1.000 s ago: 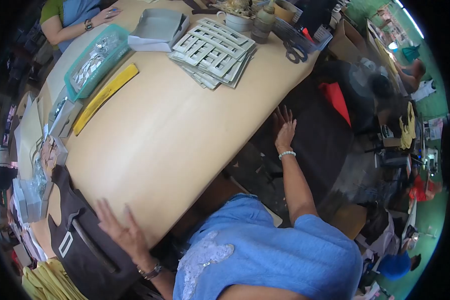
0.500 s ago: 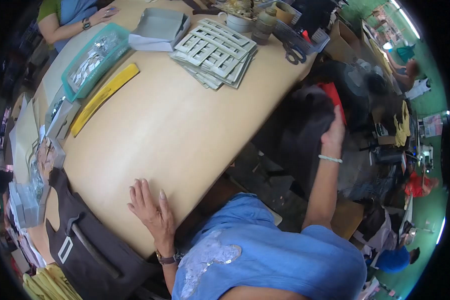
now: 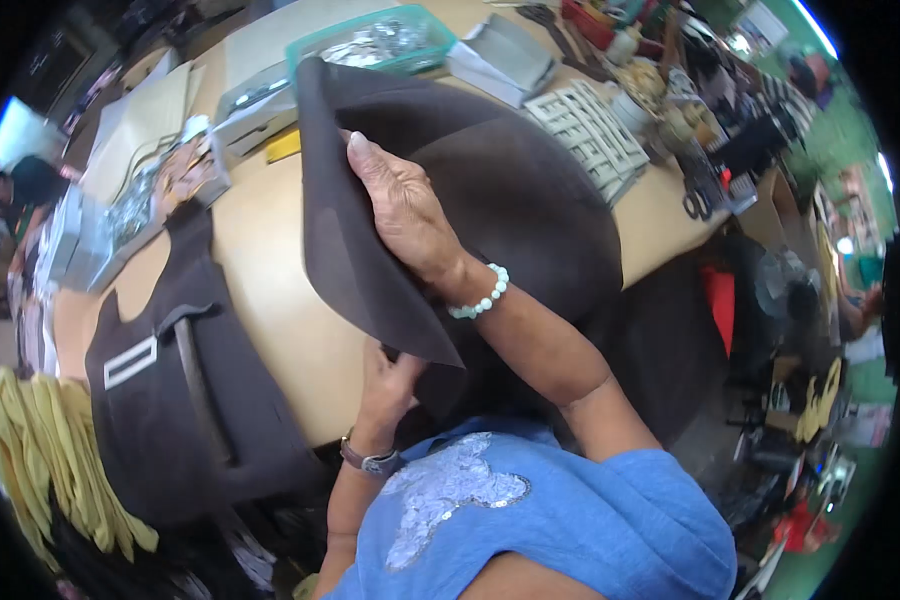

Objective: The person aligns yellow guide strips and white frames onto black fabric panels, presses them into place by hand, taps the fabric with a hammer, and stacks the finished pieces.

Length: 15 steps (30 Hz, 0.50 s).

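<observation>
A large dark brown sheet (image 3: 530, 190) curves up over the table, its near edge folded. My right hand (image 3: 405, 210), with a beaded bracelet at the wrist, grips the sheet's upper left part, thumb on the near side and fingers hidden behind it. Lower down, my left hand (image 3: 385, 385), wearing a watch, pinches the sheet's lower corner. At the left lies another dark piece (image 3: 180, 400) with a hammer (image 3: 200, 380) and a small white rectangular frame (image 3: 130, 364) on it.
Along the far side stand a teal tray (image 3: 370, 45) of small shiny parts, a grey box (image 3: 505, 60) and stacked pale cut-out sheets (image 3: 590, 135). Scissors (image 3: 705, 190) lie at the right edge. Yellow cloth (image 3: 55, 450) hangs at the left. Boxes line the left side.
The dark sheet has come up from beside the table onto it, carried by my right hand. My left hand has left the tabletop and taken hold of the sheet's corner. The view has shifted left.
</observation>
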Motion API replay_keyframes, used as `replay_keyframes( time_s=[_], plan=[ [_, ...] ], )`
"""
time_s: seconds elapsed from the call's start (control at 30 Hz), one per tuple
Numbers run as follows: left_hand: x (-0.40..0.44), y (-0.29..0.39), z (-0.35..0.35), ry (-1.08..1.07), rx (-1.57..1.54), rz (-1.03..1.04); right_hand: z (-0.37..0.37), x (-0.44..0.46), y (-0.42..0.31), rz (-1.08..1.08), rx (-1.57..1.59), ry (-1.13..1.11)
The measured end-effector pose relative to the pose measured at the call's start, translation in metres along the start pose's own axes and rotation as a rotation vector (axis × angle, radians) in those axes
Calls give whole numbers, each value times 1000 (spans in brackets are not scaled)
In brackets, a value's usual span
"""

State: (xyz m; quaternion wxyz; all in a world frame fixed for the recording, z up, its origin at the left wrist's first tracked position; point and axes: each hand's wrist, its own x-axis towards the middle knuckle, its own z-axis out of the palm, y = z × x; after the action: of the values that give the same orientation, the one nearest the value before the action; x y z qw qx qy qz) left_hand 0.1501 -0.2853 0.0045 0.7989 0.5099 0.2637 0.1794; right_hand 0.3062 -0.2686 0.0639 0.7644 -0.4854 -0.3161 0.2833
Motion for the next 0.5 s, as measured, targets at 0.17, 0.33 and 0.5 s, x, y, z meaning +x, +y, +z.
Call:
replay_keyframes(
  time_s=[0.17,0.33,0.5],
  plan=[
    [21,17,-32,139,-277,-34,-26,6,11,-213,-775,-105],
    [13,25,-38,389,-376,136,-98,-26,43,33,-1694,-106],
    [-18,23,-39,383,334,246,-116,-68,40,130,-1749,36]
  ],
)
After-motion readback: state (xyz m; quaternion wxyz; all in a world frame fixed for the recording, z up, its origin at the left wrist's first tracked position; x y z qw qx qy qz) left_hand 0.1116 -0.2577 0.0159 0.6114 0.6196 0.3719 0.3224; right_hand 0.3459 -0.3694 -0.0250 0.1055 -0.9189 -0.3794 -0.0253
